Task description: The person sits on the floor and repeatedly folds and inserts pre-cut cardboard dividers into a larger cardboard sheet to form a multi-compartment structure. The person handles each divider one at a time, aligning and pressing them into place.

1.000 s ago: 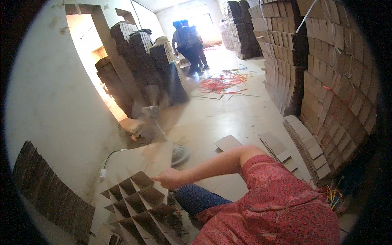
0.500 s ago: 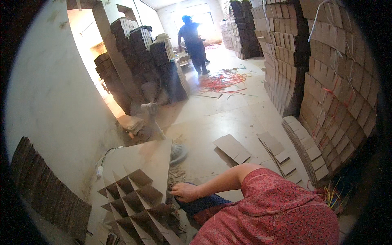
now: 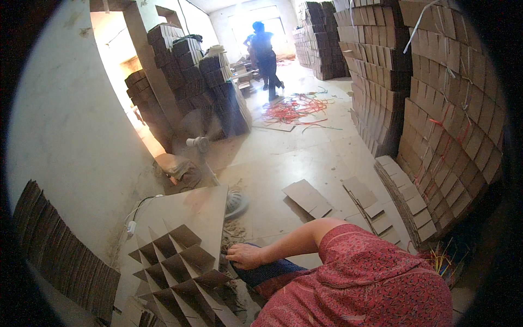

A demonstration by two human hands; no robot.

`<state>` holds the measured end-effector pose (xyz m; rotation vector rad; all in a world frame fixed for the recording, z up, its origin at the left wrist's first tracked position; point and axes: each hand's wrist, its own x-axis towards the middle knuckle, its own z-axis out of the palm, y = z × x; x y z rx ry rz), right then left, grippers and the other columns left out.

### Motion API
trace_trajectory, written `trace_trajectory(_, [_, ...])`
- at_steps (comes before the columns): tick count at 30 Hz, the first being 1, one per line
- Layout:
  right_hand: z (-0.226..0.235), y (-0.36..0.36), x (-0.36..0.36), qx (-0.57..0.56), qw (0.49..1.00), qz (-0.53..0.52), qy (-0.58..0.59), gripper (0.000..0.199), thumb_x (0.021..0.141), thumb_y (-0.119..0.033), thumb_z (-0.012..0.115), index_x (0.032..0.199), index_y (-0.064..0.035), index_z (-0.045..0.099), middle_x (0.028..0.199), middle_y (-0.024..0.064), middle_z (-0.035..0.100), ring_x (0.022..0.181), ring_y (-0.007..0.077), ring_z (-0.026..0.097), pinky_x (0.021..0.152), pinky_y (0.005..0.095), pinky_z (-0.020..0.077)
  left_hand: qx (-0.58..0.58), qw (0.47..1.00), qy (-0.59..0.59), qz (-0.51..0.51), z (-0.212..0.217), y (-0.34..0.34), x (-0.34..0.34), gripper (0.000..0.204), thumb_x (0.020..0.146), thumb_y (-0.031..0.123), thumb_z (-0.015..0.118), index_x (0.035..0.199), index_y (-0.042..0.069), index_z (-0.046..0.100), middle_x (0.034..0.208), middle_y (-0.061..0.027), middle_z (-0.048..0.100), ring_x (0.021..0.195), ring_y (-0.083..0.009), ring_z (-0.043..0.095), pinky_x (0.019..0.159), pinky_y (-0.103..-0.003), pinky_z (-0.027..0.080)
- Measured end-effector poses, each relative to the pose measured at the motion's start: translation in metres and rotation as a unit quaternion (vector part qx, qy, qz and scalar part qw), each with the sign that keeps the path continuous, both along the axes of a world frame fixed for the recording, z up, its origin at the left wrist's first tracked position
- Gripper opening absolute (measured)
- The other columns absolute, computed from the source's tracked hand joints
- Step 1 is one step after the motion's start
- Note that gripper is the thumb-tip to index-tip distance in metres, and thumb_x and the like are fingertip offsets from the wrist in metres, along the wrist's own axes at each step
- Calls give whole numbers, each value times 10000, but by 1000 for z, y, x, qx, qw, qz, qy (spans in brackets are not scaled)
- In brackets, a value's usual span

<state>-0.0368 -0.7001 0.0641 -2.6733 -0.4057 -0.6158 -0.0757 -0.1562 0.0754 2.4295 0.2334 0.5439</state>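
Observation:
My left hand (image 3: 245,255) reaches out to the left from a short red patterned sleeve, low over my blue trouser knee (image 3: 267,272). Its fingers are curled and lie against the right edge of a brown cardboard divider grid (image 3: 174,267), made of slotted strips that form diamond cells. Whether the fingers grip a strip is unclear. The grid lies on a flat cardboard sheet (image 3: 190,210) on the floor. My right hand is out of view.
Cardboard strips (image 3: 60,256) lean on the white wall at left. A floor fan (image 3: 199,144) stands behind the sheet. Loose cardboard pieces (image 3: 308,197) lie on the floor. Tall tied cardboard stacks (image 3: 452,125) fill the right. Far back a person (image 3: 267,54) walks near red strings (image 3: 294,109).
My left hand came down and toward me, from above the sheet to the grid's right edge. The person at the back moved further off, and my view shifted slightly.

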Motion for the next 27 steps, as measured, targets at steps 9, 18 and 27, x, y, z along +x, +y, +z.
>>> trace_trajectory(9, [6,2,-1,-5,1000,3,19,372,739,-160,638,1062,6,554,993,158,524,1005,328,496,859,430,418,4,1000,-17,2,0,0,1,266,880,158,565,1020,-54,644,931,-222,654,843,-361,605,761,-408,484])
trace_trajectory(18, [3,2,-2,-16,1000,-15,22,437,725,-185,659,1102,11,555,1056,174,523,1037,331,489,904,428,406,-16,1000,-19,-6,4,-5,2,265,880,180,574,966,-58,655,863,-216,659,780,-352,605,718,-415,482])
trace_trajectory(27, [8,5,1,-24,999,-18,38,393,748,-227,641,1059,1,567,1000,154,536,993,326,501,861,429,416,3,997,-67,-23,-11,7,6,264,872,174,584,923,-75,655,801,-224,655,717,-365,599,677,-428,477])
